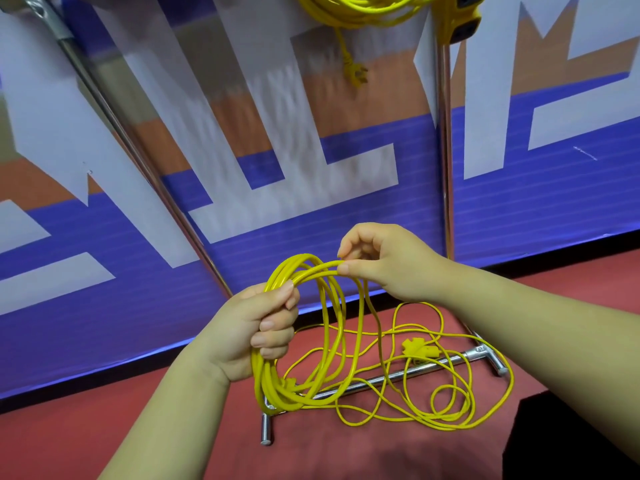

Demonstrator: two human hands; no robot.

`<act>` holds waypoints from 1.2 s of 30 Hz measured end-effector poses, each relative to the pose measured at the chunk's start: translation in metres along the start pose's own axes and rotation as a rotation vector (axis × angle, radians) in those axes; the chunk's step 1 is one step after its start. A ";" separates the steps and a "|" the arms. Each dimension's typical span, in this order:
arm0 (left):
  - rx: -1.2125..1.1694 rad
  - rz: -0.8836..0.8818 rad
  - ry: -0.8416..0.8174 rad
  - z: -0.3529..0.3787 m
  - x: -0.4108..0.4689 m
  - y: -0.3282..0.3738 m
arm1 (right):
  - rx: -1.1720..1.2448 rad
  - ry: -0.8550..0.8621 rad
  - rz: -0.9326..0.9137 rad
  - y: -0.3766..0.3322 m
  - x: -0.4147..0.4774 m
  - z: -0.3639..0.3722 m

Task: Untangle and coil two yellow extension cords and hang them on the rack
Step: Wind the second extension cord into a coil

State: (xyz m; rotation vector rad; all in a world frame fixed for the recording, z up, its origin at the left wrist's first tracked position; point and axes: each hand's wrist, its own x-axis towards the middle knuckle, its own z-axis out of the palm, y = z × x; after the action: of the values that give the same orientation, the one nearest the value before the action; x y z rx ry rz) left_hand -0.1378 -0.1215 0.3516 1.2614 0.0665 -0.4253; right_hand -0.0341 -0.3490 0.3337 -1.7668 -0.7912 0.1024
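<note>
Head view: the left hand [256,327] is clenched around a coil [265,379] of yellow extension cord. Its fingers wrap round the gathered loops at their upper left side, and the rest of the coil hangs below the fist. The right hand [384,268] pinches a single strand between thumb and forefinger at the top of the coil, just beside the left hand, with its other fingers curled in. From the coil the loose cord [446,426] runs down to the red floor [104,427], where it lies in open, overlapping loops. These loops are draped across the chrome base bar [398,375] of the rack, and a yellow connector [417,348] lies among the strands near that bar. Two chrome uprights rise from the base: the right upright [445,150] stands nearly vertical and the left upright [138,147] slants away to the upper left. At the top edge a second cord [346,8] hangs in a bundle. Its plug [355,72] dangles below it, and a yellow socket block [464,19] sits against the right upright. Behind the rack stands a banner [554,202] in blue, orange and white. A dark object [571,438] fills the lower right corner; what it is cannot be told.
</note>
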 end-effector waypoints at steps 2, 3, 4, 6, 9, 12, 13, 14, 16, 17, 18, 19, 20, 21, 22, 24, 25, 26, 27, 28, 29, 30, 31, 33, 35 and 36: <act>0.001 0.017 0.016 0.000 0.000 0.001 | -0.004 -0.017 -0.001 0.000 -0.001 0.000; 0.000 0.024 0.018 0.001 0.000 0.001 | -0.011 -0.018 -0.007 0.000 -0.001 0.000; 0.000 0.033 0.020 0.001 -0.001 0.001 | -0.020 -0.011 -0.015 0.000 -0.001 0.000; -0.005 0.053 0.033 0.001 0.000 0.000 | -0.036 0.029 -0.030 0.000 0.000 0.000; -0.036 0.104 0.110 0.004 0.002 0.000 | -0.057 0.078 -0.042 0.000 0.002 0.001; -0.059 0.155 0.204 0.008 0.003 0.000 | -0.087 0.053 -0.054 -0.002 0.001 0.004; -0.063 0.174 0.226 0.009 0.004 0.000 | -0.105 0.041 -0.055 -0.002 0.001 0.005; -0.071 0.194 0.248 0.010 0.004 0.000 | -0.123 0.029 -0.054 -0.002 0.001 0.006; -0.106 0.234 0.281 0.009 0.004 0.001 | -0.145 0.000 -0.055 -0.002 -0.001 0.008; -0.128 0.257 0.292 0.007 0.005 0.002 | -0.148 -0.014 -0.058 -0.003 -0.001 0.009; -0.152 0.282 0.298 0.006 0.005 0.002 | -0.145 -0.027 -0.060 -0.002 -0.002 0.011; -0.176 0.305 0.299 0.004 0.005 0.003 | -0.130 -0.039 -0.059 -0.002 -0.002 0.013; -0.196 0.325 0.299 0.003 0.005 0.004 | -0.105 -0.050 -0.052 -0.002 -0.003 0.016; -0.212 0.341 0.300 0.002 0.004 0.005 | -0.067 -0.061 -0.044 -0.002 -0.004 0.018; -0.227 0.356 0.301 0.001 0.004 0.005 | -0.022 -0.072 -0.035 -0.003 -0.005 0.020; -0.268 0.386 0.303 -0.002 0.003 0.007 | 0.091 -0.081 -0.035 -0.008 -0.006 0.024; -0.298 0.403 0.293 -0.004 0.002 0.010 | 0.148 -0.079 -0.042 -0.012 -0.006 0.024; -0.330 0.421 0.277 -0.008 0.001 0.012 | 0.194 -0.083 -0.047 -0.015 -0.007 0.024; -0.362 0.440 0.263 -0.013 -0.001 0.016 | 0.222 -0.098 -0.046 -0.018 -0.007 0.023; -0.389 0.457 0.259 -0.019 -0.003 0.019 | 0.227 -0.115 -0.036 -0.020 -0.008 0.022; -0.409 0.472 0.263 -0.025 -0.006 0.022 | 0.216 -0.129 -0.019 -0.020 -0.010 0.020; -0.421 0.484 0.276 -0.031 -0.009 0.025 | 0.195 -0.135 0.000 -0.019 -0.011 0.019; -0.422 0.489 0.297 -0.034 -0.010 0.026 | 0.166 -0.134 0.017 -0.017 -0.012 0.017; -0.376 0.476 0.377 -0.036 -0.009 0.022 | 0.112 -0.099 0.045 -0.014 -0.013 0.016; -0.258 0.429 0.465 -0.031 -0.002 0.011 | 0.088 -0.044 0.071 -0.012 -0.013 0.017; -0.180 0.397 0.495 -0.027 0.002 0.004 | 0.087 -0.019 0.083 -0.012 -0.013 0.018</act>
State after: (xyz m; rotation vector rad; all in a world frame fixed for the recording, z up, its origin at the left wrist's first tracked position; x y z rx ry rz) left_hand -0.1295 -0.0958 0.3461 1.1433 0.2629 0.2369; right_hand -0.0572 -0.3396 0.3336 -1.7188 -0.7162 0.2064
